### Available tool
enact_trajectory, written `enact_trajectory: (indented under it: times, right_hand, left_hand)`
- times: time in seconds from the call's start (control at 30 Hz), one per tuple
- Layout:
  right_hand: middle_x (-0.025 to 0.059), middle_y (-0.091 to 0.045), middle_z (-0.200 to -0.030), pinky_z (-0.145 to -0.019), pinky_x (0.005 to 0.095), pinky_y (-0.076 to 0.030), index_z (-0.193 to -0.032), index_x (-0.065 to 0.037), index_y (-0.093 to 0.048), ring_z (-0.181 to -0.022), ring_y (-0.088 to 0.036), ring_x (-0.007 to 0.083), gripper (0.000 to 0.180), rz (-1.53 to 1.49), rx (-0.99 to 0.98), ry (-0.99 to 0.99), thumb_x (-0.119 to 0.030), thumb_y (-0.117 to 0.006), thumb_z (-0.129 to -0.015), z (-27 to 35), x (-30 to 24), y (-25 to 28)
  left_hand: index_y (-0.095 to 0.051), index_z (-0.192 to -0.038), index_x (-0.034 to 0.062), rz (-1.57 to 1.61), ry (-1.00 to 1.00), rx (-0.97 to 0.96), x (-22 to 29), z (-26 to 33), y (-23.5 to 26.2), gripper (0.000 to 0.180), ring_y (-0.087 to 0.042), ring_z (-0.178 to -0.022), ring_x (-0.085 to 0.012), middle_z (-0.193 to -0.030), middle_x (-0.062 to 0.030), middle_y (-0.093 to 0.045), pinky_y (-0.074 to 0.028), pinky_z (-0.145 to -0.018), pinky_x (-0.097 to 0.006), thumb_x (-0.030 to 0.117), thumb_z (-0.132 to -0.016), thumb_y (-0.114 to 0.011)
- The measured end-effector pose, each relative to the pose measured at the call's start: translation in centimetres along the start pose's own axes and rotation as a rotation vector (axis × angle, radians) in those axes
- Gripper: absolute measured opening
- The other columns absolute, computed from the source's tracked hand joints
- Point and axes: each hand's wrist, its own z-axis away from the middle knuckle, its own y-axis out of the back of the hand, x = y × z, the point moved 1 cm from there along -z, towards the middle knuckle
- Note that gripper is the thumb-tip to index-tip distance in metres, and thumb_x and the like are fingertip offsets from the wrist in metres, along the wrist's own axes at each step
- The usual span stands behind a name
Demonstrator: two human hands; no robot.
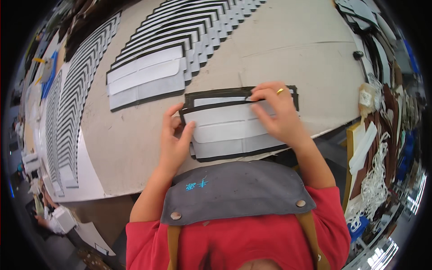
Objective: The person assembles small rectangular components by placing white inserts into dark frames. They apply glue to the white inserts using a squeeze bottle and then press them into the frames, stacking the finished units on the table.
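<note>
Currently, head view: white panel (220,129) lies at the table (292,58)'s near edge, long axis left-to-right, directly between both hands. Left hand (177,132) holds its left end, thumb and fingers slightly parted; right hand (275,110), fingers bent, touches its far edge, grip unclear.

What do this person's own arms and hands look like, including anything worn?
The left hand and right hand are ungloved; the right wears a gold-coloured ring. Both forearms are bare below short red sleeves.
</note>
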Motion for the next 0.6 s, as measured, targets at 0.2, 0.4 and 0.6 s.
enact_trajectory:
  times: [0.2,0.4,0.6]
  right_hand:
    - [0.0110,-0.035,-0.143,-0.108,0.0423,-0.024,-0.136,-0.005,-0.037,-0.133,-0.031,0.0268,0.054,0.229,-0.338,-0.014,-0.028,-0.051,-0.089,4.5,-1.5,-2.0]
    - [0.0108,-0.033,-0.144,-0.110,0.0485,-0.018,-0.135,-0.004,-0.037,-0.135,-0.028,0.0258,0.051,0.544,-0.231,-0.372,-0.030,-0.044,-0.092,7.2,2.1,2.8]
    - [0.0074,-0.059,-0.113,-0.092,0.0312,-0.037,-0.121,-0.001,-0.050,-0.101,-0.053,0.0192,0.037,-0.020,0.045,-0.350,-0.014,-0.057,-0.087,2.6,0.9,2.7]
  left_hand:
    - [-0.038,-0.127,0.0050,-0.109,-0.050,0.005,-0.3,-1.4,1.0,0.043,-0.039,-0.065,-0.0034,-0.072,0.0035,-0.047,-0.030,-0.058,-0.018,-0.001,-0.087,-0.053]
    - [-0.042,-0.124,0.0043,-0.133,-0.126,0.025,-0.3,-1.3,1.0,0.039,-0.031,-0.060,-0.0031,-0.068,0.0065,-0.035,-0.025,-0.054,-0.019,-0.002,-0.087,-0.052]
    - [-0.045,-0.123,0.0036,-0.015,-0.288,0.080,0.0,-0.9,3.1,0.038,-0.037,-0.069,-0.0058,-0.086,0.0003,-0.049,-0.033,-0.066,-0.017,-0.005,-0.086,-0.053]
